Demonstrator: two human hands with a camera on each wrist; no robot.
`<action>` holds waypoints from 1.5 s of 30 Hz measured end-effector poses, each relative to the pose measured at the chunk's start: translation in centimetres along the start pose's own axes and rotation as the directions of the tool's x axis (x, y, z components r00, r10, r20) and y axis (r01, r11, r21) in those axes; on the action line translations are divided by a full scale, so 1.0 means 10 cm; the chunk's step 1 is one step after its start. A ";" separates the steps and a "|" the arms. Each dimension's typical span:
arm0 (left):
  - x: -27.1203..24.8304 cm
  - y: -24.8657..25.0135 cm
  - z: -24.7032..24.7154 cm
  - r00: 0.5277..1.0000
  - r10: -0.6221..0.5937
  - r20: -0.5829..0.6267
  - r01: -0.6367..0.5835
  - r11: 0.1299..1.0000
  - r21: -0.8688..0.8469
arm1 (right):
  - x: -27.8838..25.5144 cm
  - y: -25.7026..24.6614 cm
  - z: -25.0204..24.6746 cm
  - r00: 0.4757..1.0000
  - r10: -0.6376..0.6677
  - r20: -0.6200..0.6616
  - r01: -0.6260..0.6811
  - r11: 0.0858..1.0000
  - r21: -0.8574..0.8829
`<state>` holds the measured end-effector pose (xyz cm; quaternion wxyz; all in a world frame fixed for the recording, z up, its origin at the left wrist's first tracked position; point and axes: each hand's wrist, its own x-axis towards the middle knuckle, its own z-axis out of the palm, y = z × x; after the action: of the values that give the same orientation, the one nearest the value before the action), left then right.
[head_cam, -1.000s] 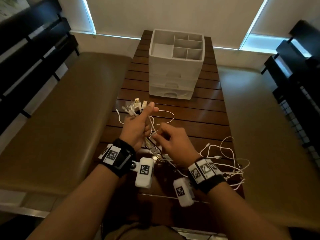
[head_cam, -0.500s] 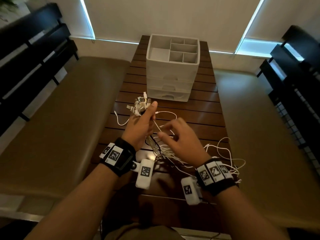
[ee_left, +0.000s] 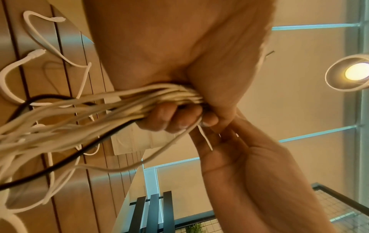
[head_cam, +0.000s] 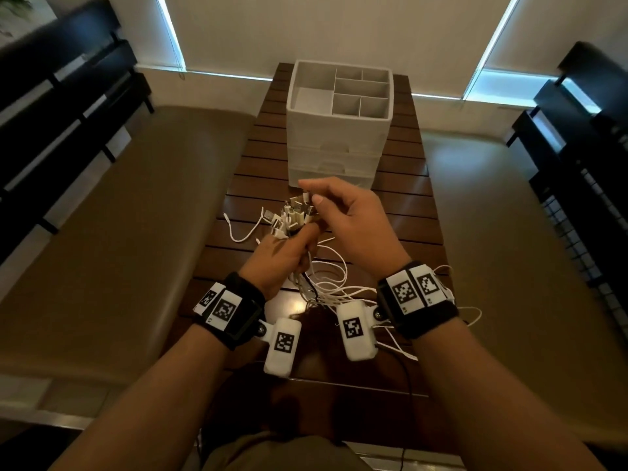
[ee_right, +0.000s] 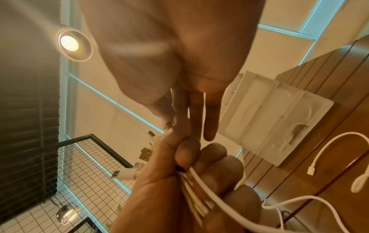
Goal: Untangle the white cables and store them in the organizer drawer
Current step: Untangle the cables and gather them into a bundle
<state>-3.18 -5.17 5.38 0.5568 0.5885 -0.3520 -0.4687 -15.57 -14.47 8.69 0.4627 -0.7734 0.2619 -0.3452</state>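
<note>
1. White cables [head_cam: 326, 280] bunched in left hand [head_cam: 282, 256], centre of head view; fist wrapped tight round bundle, plug ends fanned above, tails trailing onto slatted table [head_cam: 401, 212] at lower right.
2. Right hand [head_cam: 353, 219] just above plugs [head_cam: 295, 212], thumb and forefinger closing on one plug; actual contact not resolvable.
3. Organizer [head_cam: 339, 130] at upper centre, all drawers closed.
4. Step judged: untangling, selecting one cable.
5. Next probably calls for firm pinch, slow pull, loosened left fist.
</note>
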 end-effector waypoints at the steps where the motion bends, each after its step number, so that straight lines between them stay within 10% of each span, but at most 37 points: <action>1: 0.00 0.02 0.00 1.000 0.020 0.002 -0.020 1.000 0.014 | -0.01 0.00 0.00 1.000 -0.006 -0.015 0.006 1.000 -0.005; 10: 0.05 0.13 -0.02 0.995 -0.004 0.102 0.014 0.995 -0.104 | -0.11 -0.10 0.02 0.998 -0.030 -0.055 0.032 0.998 0.047; 21: -0.03 0.16 0.00 0.998 -0.029 -0.053 0.020 0.987 -0.157 | -0.04 -0.25 0.16 0.995 -0.090 0.036 0.093 0.989 -0.112; 29: -0.04 0.28 -0.05 0.988 0.151 -0.031 -0.154 0.968 -0.199 | -0.15 -0.28 0.45 0.972 0.096 0.213 -0.125 0.983 0.131; 33: -0.05 0.33 -0.20 1.000 -0.011 -0.008 0.006 0.876 -0.481 | -0.19 -0.02 0.48 0.939 0.158 0.305 -0.190 0.979 0.078; 36: 0.01 0.47 -0.39 1.000 0.020 -0.007 -0.021 0.832 -0.555 | -0.37 0.31 0.51 0.851 0.196 0.488 -0.105 0.973 -0.206; 45: -0.05 0.41 -0.67 0.997 -0.024 -0.073 -0.016 0.869 -0.494 | -0.53 0.88 0.05 0.881 0.333 0.335 -0.021 0.737 -0.676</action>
<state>3.43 -3.09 9.07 0.7009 0.4450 -0.1976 -0.5212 -19.25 -14.24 -0.91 0.2404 -0.9129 0.3300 -0.0030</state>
